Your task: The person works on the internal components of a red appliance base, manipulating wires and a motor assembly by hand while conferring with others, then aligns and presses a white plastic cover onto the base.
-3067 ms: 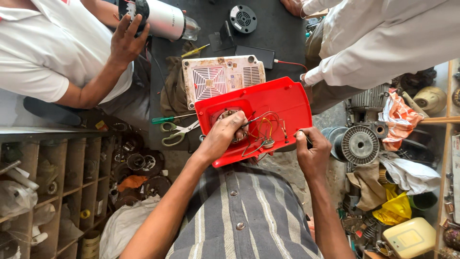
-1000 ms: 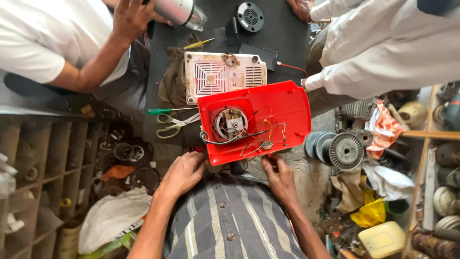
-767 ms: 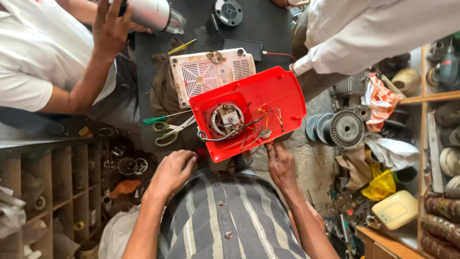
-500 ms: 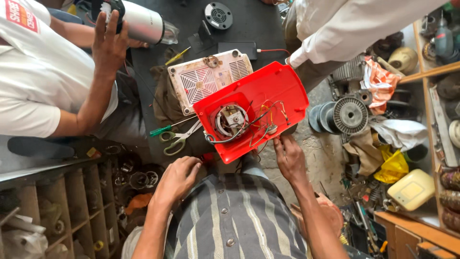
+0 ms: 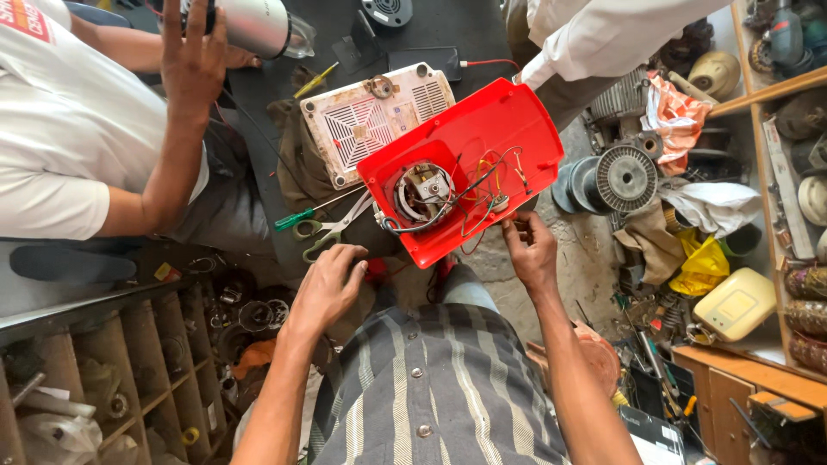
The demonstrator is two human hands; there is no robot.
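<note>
the red plastic housing (image 5: 482,155) lies open side up, tilted, on the dark surface (image 5: 258,103) just beyond the person's knees, at the middle of the view. a round motor (image 5: 424,191) sits in its left half, with black, red and yellow wires (image 5: 482,185) running from it across the right half.

the right hand (image 5: 530,250) is at the near right edge of the housing, fingers (image 5: 517,226) pinched together at the rim where the wires end; whether they hold a wire or only touch the edge cannot be told. the left hand (image 5: 329,284) hovers near the housing's near left corner, fingers loosely curled and released, holding nothing, just beside the scissors (image 5: 332,231).

a green-handled screwdriver (image 5: 303,215) lies touching the scissors' far side. a white vented base plate (image 5: 375,120) lies against the housing's far left edge.

at far left a second person in a white shirt rests an open hand (image 5: 194,52) on a metal cylinder (image 5: 258,24). a third person's white sleeve (image 5: 603,34) shows at far right. wound coil spools (image 5: 616,179) lie on the floor right of the housing, and a yellow plastic case (image 5: 736,303) lies nearer, at right.
</note>
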